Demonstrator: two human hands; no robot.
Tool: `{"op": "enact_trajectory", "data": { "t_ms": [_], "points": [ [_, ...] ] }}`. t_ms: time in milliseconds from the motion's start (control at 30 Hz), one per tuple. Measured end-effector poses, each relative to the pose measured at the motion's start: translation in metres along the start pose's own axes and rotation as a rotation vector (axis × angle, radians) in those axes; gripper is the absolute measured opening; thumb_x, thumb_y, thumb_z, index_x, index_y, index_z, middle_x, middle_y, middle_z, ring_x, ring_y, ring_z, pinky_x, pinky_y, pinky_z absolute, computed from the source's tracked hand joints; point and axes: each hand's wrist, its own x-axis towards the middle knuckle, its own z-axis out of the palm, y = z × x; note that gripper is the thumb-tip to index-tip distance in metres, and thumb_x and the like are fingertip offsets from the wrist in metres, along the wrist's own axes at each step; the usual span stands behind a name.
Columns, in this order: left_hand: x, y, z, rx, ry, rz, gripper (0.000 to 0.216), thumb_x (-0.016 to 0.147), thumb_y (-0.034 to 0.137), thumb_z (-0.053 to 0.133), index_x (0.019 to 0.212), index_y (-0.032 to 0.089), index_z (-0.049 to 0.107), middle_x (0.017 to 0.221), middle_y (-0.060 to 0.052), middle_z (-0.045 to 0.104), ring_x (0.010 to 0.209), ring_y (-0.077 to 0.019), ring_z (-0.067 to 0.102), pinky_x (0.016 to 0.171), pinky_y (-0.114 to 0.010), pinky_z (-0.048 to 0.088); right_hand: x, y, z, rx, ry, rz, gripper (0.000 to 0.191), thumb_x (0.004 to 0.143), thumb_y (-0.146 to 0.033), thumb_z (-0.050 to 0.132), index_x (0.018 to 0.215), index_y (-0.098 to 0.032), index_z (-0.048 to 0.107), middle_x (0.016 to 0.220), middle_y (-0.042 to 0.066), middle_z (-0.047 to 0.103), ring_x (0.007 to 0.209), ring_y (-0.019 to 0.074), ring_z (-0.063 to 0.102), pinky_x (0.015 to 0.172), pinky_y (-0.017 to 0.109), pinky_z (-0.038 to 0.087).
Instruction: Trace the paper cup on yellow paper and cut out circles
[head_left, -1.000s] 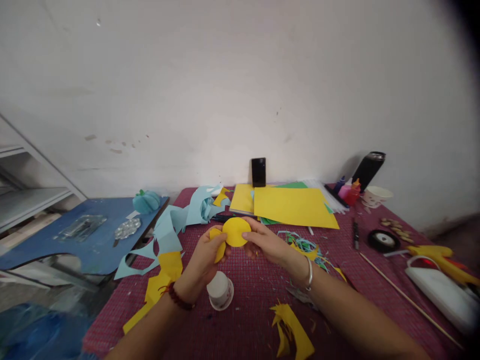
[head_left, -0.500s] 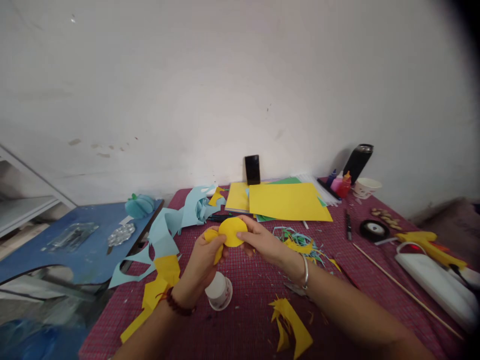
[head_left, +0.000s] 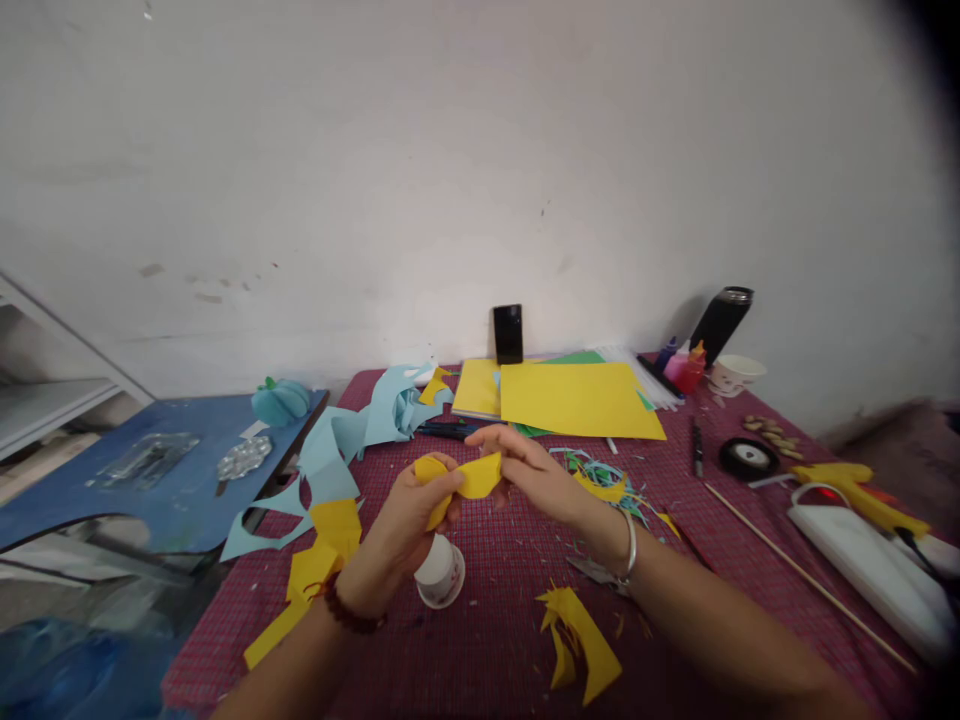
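Yellow paper pieces are pinched in my left hand [head_left: 412,510], above the table's middle. One is a yellow paper circle [head_left: 480,476], now bent over into a half-round shape. My right hand [head_left: 540,478] grips its right end between thumb and fingers, with the index finger raised. More yellow paper [head_left: 430,467] shows behind my left thumb. Below my left hand an upturned white paper cup [head_left: 441,572] stands on the cloth. Scissors [head_left: 600,572] lie partly hidden under my right wrist.
Cut blue paper [head_left: 326,465] and yellow scraps [head_left: 581,640] lie about. Yellow sheets [head_left: 581,400] and a phone [head_left: 508,334] are at the back. To the right are a glue gun [head_left: 862,490], a white power strip [head_left: 870,565], a wooden stick [head_left: 806,575] and a black flask [head_left: 721,325].
The yellow circle was flat and facing me; now it is folded over to a half-round. My right hand has shifted slightly right, toward its end.
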Motion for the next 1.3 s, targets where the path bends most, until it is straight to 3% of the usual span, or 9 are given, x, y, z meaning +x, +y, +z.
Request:
{"op": "enact_trajectory", "data": {
  "t_ms": [67, 167, 467, 567, 733, 900, 1133, 1300],
  "points": [
    [-0.001, -0.002, 0.002, 0.033, 0.044, 0.078, 0.031, 0.064, 0.033, 0.075, 0.079, 0.019, 0.051, 0.046, 0.007, 0.052, 0.037, -0.0066, 0.042, 0.035, -0.016, 0.027, -0.003, 0.0, -0.001, 0.076, 0.018, 0.0, 0.03, 0.092, -0.036, 0.044, 0.117, -0.021, 0.053, 0.075, 0.0, 0.06, 0.059, 0.0115, 0.059, 0.056, 0.025, 0.048],
    [-0.001, -0.008, 0.003, 0.088, 0.089, 0.18, 0.029, 0.069, 0.034, 0.072, 0.081, 0.019, 0.05, 0.044, 0.008, 0.051, 0.038, -0.0068, 0.041, 0.036, -0.016, 0.028, -0.006, -0.001, 0.0, 0.086, 0.051, 0.008, 0.031, 0.087, -0.044, 0.053, 0.104, -0.019, 0.054, 0.076, 0.001, 0.059, 0.062, 0.0121, 0.058, 0.055, 0.025, 0.047],
    [-0.002, -0.006, 0.007, 0.323, 0.083, 0.246, 0.028, 0.069, 0.035, 0.073, 0.088, 0.017, 0.061, 0.051, 0.007, 0.052, 0.043, -0.0075, 0.043, 0.04, -0.018, 0.03, -0.012, -0.004, 0.0, -0.206, 0.218, -0.034, 0.006, 0.077, -0.019, 0.055, 0.072, -0.019, 0.052, 0.065, -0.004, 0.046, 0.059, 0.0104, 0.041, 0.054, 0.024, 0.032],
    [0.0, -0.006, 0.008, 0.386, 0.071, 0.235, 0.023, 0.066, 0.032, 0.075, 0.076, 0.016, 0.062, 0.048, 0.008, 0.047, 0.042, -0.0053, 0.036, 0.04, -0.018, 0.026, -0.019, -0.009, 0.001, -0.373, 0.23, -0.123, 0.005, 0.078, -0.014, 0.055, 0.079, -0.018, 0.057, 0.07, -0.003, 0.051, 0.064, 0.0116, 0.045, 0.058, 0.025, 0.034],
    [0.007, -0.023, 0.007, 0.252, -0.002, 0.242, 0.022, 0.072, 0.033, 0.073, 0.079, 0.018, 0.06, 0.053, 0.006, 0.051, 0.045, -0.0055, 0.039, 0.043, -0.018, 0.027, -0.031, -0.014, 0.007, -0.373, 0.275, -0.255, 0.03, 0.081, -0.013, 0.058, 0.109, -0.023, 0.054, 0.087, -0.001, 0.057, 0.068, 0.0115, 0.052, 0.06, 0.024, 0.042],
    [0.01, -0.029, 0.014, 0.11, -0.077, 0.205, 0.023, 0.074, 0.031, 0.073, 0.087, 0.018, 0.059, 0.056, 0.006, 0.055, 0.046, -0.0058, 0.041, 0.043, -0.018, 0.029, -0.038, -0.019, 0.005, -0.35, 0.326, -0.394, 0.016, 0.084, -0.012, 0.056, 0.095, -0.023, 0.051, 0.086, 0.0, 0.054, 0.071, 0.0121, 0.051, 0.062, 0.025, 0.043],
    [0.011, -0.032, 0.012, 0.209, -0.071, 0.236, 0.026, 0.076, 0.03, 0.073, 0.096, 0.017, 0.063, 0.058, 0.004, 0.057, 0.047, -0.0056, 0.043, 0.044, -0.018, 0.031, -0.034, -0.023, -0.003, -0.487, 0.334, -0.352, 0.007, 0.084, -0.014, 0.054, 0.081, -0.02, 0.055, 0.079, 0.0, 0.052, 0.069, 0.0125, 0.048, 0.06, 0.026, 0.038],
    [0.008, -0.028, 0.014, 0.184, 0.023, 0.282, 0.041, 0.073, 0.036, 0.074, 0.108, 0.017, 0.061, 0.059, 0.004, 0.059, 0.045, -0.007, 0.047, 0.042, -0.018, 0.033, -0.028, -0.015, -0.002, -0.338, 0.336, -0.205, 0.008, 0.082, -0.019, 0.055, 0.074, -0.02, 0.051, 0.068, -0.003, 0.049, 0.059, 0.011, 0.044, 0.054, 0.024, 0.035]
  ]
}}
